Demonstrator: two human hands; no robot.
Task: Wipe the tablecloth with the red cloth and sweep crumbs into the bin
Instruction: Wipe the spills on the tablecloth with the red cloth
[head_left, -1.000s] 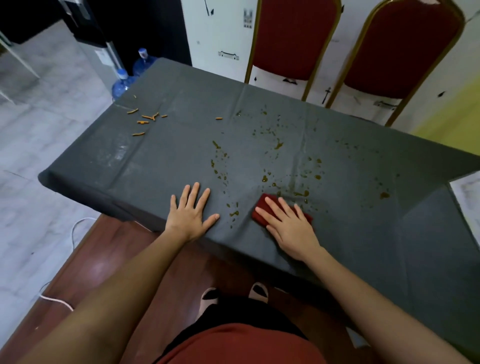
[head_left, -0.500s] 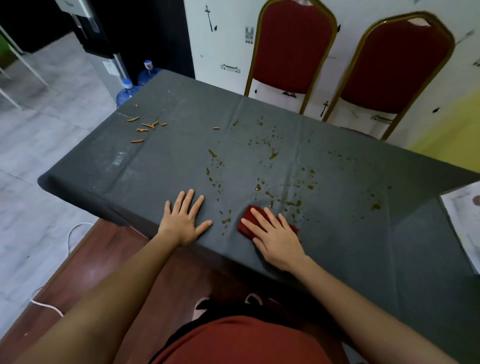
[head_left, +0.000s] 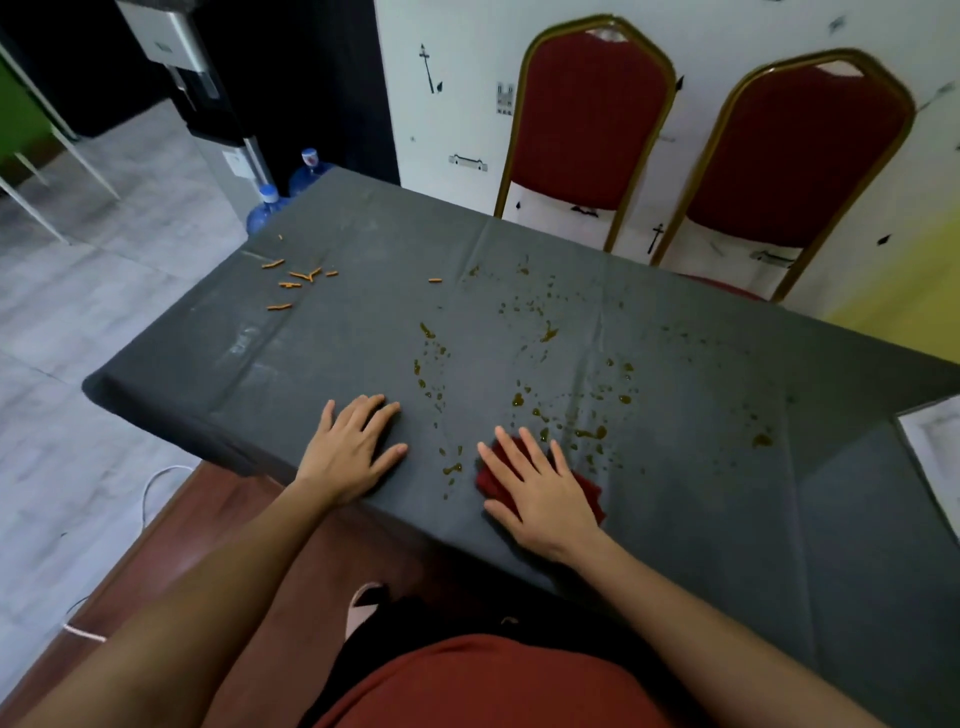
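Your right hand (head_left: 540, 491) hides most of the cloth (head_left: 589, 493), fingers spread, pressing it onto the tablecloth (head_left: 337, 353); your left hand (head_left: 353, 452) lies spread flat nearby.

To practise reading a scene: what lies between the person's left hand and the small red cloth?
In the head view, small brownish-yellow spots dot the dark grey tablecloth between the left hand and the red cloth.

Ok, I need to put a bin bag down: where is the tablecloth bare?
Bare: the left stretch of tablecloth between the orange crumbs and the left hand, and the near right part between the red cloth under the right hand and the white sheet at the edge. Crowded: the middle, covered in brown spatter.
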